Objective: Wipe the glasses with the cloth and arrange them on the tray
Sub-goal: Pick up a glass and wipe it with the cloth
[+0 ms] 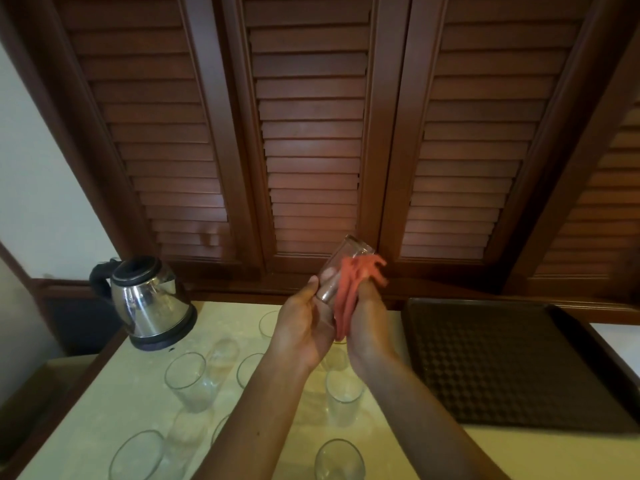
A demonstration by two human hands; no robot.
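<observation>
Kettle [152, 303] left, tray [512, 362] right

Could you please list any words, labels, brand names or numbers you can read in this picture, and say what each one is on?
There is no readable text in this view.
The kettle shows only reflections on its steel body, no legible brand.
The glass held in the left hand, the cloth in the right hand and the tray carry no print or label.
</observation>
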